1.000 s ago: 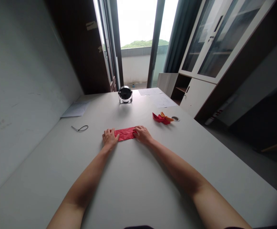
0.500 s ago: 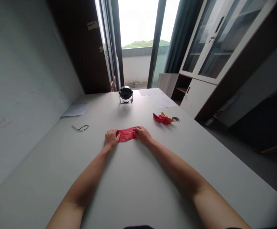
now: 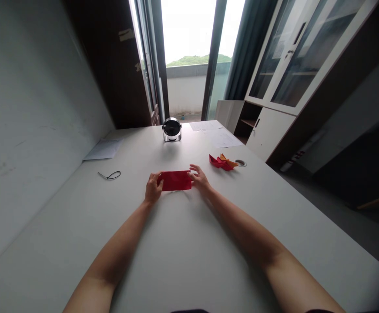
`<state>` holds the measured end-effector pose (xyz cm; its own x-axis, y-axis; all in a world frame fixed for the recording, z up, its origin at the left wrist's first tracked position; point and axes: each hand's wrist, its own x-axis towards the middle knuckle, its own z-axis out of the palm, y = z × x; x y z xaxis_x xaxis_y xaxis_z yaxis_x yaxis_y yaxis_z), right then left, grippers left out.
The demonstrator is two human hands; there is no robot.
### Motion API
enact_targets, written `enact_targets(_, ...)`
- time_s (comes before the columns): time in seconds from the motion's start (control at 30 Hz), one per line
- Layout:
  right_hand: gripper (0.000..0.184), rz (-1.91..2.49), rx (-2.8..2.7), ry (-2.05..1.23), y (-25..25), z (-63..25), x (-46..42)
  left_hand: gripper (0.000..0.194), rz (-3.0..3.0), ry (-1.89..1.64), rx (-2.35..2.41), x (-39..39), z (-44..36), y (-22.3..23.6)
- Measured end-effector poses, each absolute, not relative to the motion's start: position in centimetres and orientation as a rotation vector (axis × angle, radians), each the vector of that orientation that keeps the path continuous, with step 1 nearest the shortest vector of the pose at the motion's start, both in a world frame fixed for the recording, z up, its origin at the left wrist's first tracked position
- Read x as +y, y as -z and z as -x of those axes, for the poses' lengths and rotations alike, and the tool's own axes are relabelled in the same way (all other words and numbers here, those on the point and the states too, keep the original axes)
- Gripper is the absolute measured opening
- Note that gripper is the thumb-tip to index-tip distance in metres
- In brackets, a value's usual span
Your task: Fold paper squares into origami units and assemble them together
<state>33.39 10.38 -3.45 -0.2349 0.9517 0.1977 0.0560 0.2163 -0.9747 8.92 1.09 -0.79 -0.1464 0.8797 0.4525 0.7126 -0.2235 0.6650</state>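
Gripping the red paper at both ends, left hand and right hand, fingertips partly hidden.

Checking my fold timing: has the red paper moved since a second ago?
Yes. The red paper has lifted at its near edge, now standing up toward the fan, held between left hand and right hand.

A folded red paper stands lifted off the white table, its flat face turned toward the camera. The left hand pinches its left end, and the right hand holds its right end with the fingers spread. Beyond the right hand lie folded red and orange paper pieces, just beside a round cable hole. A small desk fan stands farther back, and a black cable tie lies well to the left near a paper sheet.
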Motion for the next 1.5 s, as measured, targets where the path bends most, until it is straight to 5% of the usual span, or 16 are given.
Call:
enact_targets(0.17, 0.059, 0.863, -1.491, -1.37, 3.3, -33.2, 10.0, 0.053, -1.888, -1.346, 1.794, 1.4, -8.8, 1.4)
enact_targets(0.43, 0.016, 1.021, -1.761, -0.978, 4.1, -32.5, 9.5, 0.066, -1.713, -1.33, 1.936, 2.2, -7.9, 2.7)
enact_targets(0.87, 0.028, 0.908, -1.943, -0.947, 2.9, -32.4, 8.6, 0.055, -1.776, -1.212, 2.023, 2.1, -7.9, 3.0)
enact_targets(1.1, 0.019, 0.724, -2.332, -0.639, 2.2, -32.2, 7.4, 0.046, -1.604, -1.414, 1.893, 3.0, -7.1, 4.0)
enact_targets(1.5, 0.023, 0.798, -2.477, -0.425, 2.7, -32.0, 7.5, 0.068, -1.418, -1.296, 1.727, 3.3, -7.8, 4.0)
